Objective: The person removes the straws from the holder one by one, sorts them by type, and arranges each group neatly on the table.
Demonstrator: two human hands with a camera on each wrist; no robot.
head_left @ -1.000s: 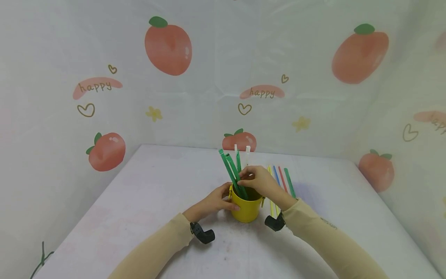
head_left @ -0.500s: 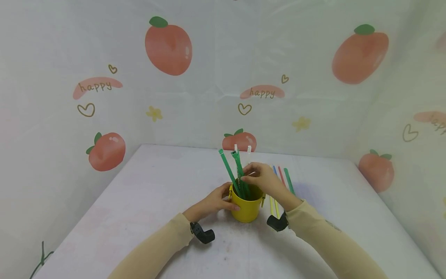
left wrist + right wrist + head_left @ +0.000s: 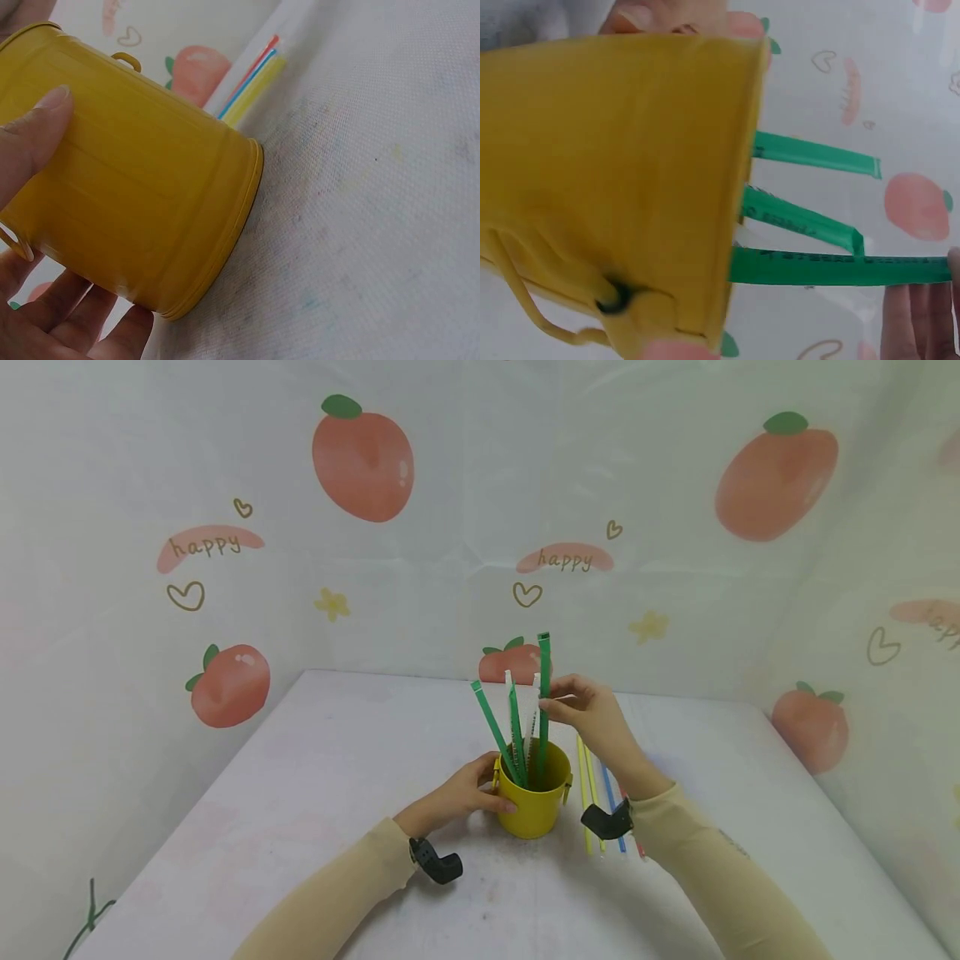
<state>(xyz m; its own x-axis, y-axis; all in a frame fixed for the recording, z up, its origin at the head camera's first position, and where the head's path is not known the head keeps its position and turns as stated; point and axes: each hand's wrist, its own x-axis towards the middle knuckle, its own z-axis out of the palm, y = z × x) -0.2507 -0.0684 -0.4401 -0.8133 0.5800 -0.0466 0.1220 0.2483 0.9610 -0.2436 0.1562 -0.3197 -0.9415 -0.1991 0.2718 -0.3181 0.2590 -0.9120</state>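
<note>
A small yellow metal bucket with side handles stands upright on the table; my left hand holds its left side, thumb in front and fingers around behind, as the left wrist view shows. Above the rim, my right hand pinches a green-wrapped straw between thumb and fingers. That straw stands nearly vertical, its lower end inside the bucket. Two other green-wrapped straws lean in the bucket, with printing visible in the right wrist view. Two white-wrapped straws stand among them.
To the right of the bucket, yellow straws, a blue straw and a red straw lie on the white table. My right forearm partly covers them. A fruit-printed cloth hangs behind.
My right hand has moved up and to the right, raising one green-wrapped straw and turning it from leaning left to nearly vertical. My left hand and the bucket have stayed in place.
</note>
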